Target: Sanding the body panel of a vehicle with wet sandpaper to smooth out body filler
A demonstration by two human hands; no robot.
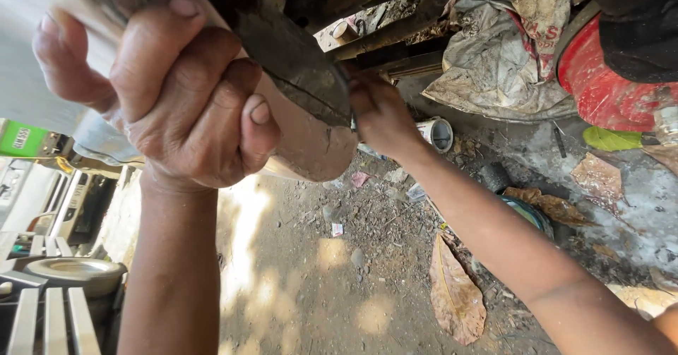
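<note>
My left hand (169, 94) fills the upper left, its fingers wrapped tight around a thick, pale, dirt-caked wooden piece (311, 140) with a rounded, cracked end. My right hand (378, 115) reaches in from the lower right and presses against the far side of that rounded end, beside a dark, cracked slab (296, 58) on top of the piece. What the right fingers grip is hidden behind the wood.
Bare dirt ground (311, 270) with a dry brown leaf (455, 295) lies below. A crumpled grey sack (505, 51), a red drum (607, 87) and a small white cup (438, 133) sit at the upper right. Metal slats and a round pan (70, 270) are at the lower left.
</note>
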